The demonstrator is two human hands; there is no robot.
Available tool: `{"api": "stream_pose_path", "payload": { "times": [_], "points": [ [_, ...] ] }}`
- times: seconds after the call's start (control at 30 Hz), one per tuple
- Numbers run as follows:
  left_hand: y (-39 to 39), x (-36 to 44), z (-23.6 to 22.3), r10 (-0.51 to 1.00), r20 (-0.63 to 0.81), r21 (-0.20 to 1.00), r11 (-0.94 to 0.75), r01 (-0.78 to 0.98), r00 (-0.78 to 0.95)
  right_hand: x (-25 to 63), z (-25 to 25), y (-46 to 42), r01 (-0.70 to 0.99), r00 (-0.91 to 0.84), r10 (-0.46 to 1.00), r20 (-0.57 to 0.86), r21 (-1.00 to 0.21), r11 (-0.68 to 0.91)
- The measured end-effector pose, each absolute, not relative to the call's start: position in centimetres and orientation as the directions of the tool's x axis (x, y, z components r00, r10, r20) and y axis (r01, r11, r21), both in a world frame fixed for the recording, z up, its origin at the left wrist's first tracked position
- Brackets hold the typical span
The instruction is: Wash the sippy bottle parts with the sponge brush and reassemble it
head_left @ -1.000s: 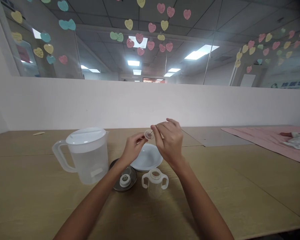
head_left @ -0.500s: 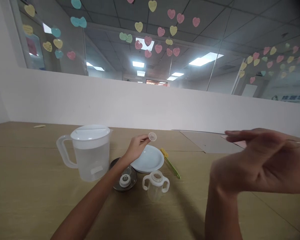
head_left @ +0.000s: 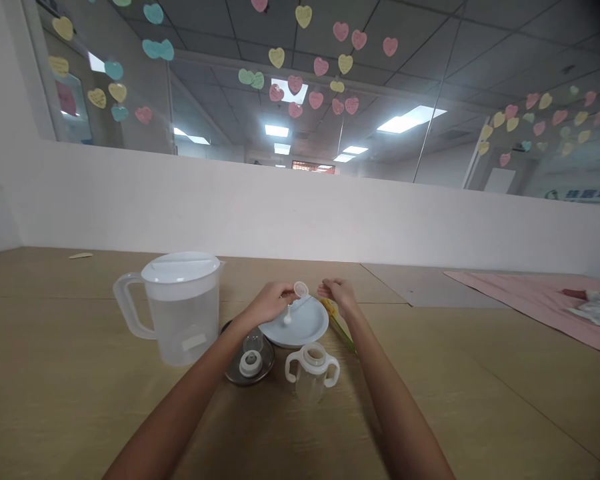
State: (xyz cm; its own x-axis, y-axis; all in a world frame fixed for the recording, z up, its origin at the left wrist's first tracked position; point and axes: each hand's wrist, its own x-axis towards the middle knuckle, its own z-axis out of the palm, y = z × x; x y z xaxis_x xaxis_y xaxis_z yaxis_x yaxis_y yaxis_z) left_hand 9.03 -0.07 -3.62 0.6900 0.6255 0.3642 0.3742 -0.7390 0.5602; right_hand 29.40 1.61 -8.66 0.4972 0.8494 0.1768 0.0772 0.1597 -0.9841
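Note:
My left hand [head_left: 271, 302] is closed in a pinch on a small translucent round piece [head_left: 301, 289], its flat face toward me. Below those fingers shows a small white ball-ended piece [head_left: 287, 317]; I cannot tell whether it hangs from the hand or lies in the white bowl [head_left: 313, 327]. My right hand [head_left: 339, 293] is just right of the round piece, a small gap between them, its fingers loosely bent with nothing visible in them. Nearer me stands a clear baby bottle [head_left: 311, 383] with two white handles and an uncapped top.
Left stands a lidded water pitcher [head_left: 183, 320]. A metal dish [head_left: 267, 367] holds a white collar with a teat [head_left: 251, 363] and a clear cap [head_left: 253, 341], partly behind my left forearm. A yellow-and-green brush [head_left: 337, 325] lies beside the bowl. A pink cloth [head_left: 525, 297] is far right.
My right hand has come down from the raised right foreground to beside the round piece. My left hand has lowered slightly over the bowl, and the white ball-ended piece now shows.

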Motion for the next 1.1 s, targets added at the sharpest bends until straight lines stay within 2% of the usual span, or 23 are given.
{"api": "stream_pose_path", "payload": {
  "times": [0.27,0.37,0.43,0.47,0.53,0.6,0.7,0.8,0.9,0.97,1.03,1.1],
  "points": [
    [0.4,9.0,-4.2,0.664,0.399,0.492,-0.737,0.464,0.633,29.2,-7.9,0.3,0.197,0.388,0.913,0.126,-0.979,0.051],
    [0.6,9.0,-4.4,0.667,0.416,0.527,-0.731,0.434,0.617,28.0,-6.0,-1.1,0.267,0.18,0.975,0.13,-0.961,0.079],
    [0.8,9.0,-4.6,0.658,0.434,0.574,-0.728,0.375,0.615,27.0,-4.7,-2.2,0.346,-0.144,0.981,0.132,-0.922,0.175],
    [1.0,9.0,-4.6,0.66,0.447,0.599,-0.722,0.345,0.604,26.5,-4.2,-2.7,0.363,-0.219,0.965,0.145,-0.906,0.219],
    [1.2,8.9,-4.6,0.681,0.468,0.641,-0.7,0.313,0.563,25.5,-3.7,-3.3,0.377,-0.257,0.947,0.192,-0.883,0.281],
    [1.2,8.8,-4.5,0.711,0.479,0.647,-0.682,0.341,0.514,24.9,-3.6,-3.4,0.366,-0.212,0.946,0.246,-0.877,0.31],
    [0.7,8.6,-4.0,0.728,0.482,0.551,-0.685,0.477,0.488,24.4,-4.1,-3.0,0.322,-0.159,0.948,0.276,-0.893,0.314],
    [-0.2,8.4,-3.5,0.738,0.48,0.376,-0.661,0.649,0.473,24.5,-4.7,-2.5,0.282,-0.142,0.96,0.24,-0.92,0.272],
    [-0.7,7.9,-3.1,0.771,0.439,0.224,-0.591,0.775,0.462,24.9,-5.4,-2.0,0.312,-0.125,0.976,0.177,-0.927,0.208],
    [-0.8,7.2,-2.8,0.795,0.363,0.154,-0.565,0.81,0.486,25.2,-5.9,-1.7,0.377,-0.141,0.983,0.115,-0.912,0.16],
    [-0.8,6.2,-2.5,0.819,0.216,0.12,-0.562,0.818,0.531,25.6,-6.5,-1.3,0.475,-0.181,0.982,0.048,-0.87,0.13],
    [-0.6,5.1,-2.2,0.817,0.045,0.121,-0.576,0.809,0.575,25.8,-7.3,-1.0,0.63,-0.206,0.978,-0.023,-0.768,0.115]
  ]
}}
